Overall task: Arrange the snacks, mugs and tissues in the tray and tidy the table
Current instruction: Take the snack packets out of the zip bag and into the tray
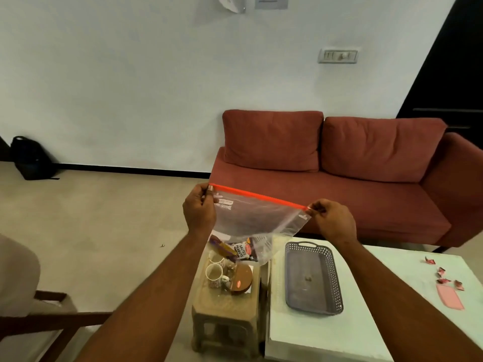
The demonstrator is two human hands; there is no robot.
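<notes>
A clear zip bag [257, 223] with an orange seal strip hangs in the air above the brown stool. My left hand [200, 209] pinches its left top corner and my right hand [330, 222] pinches its right top corner. Snack packets [241, 250], one marked salted peanuts, lie in the bottom of the bag. Under it, on the stool [227, 307], stand two mugs [214, 274] and a brown round box [241, 279]. A grey perforated tray [312, 279] sits on the white table to the right, with only a small crumb-like bit inside.
The white table [371, 322] carries several red wrappers [444, 276] and a pink flat piece [449, 296] near its right edge. A red sofa [339, 176] stands behind it. A black backpack [31, 158] leans against the wall at left. A wooden chair frame [52, 320] sits at lower left.
</notes>
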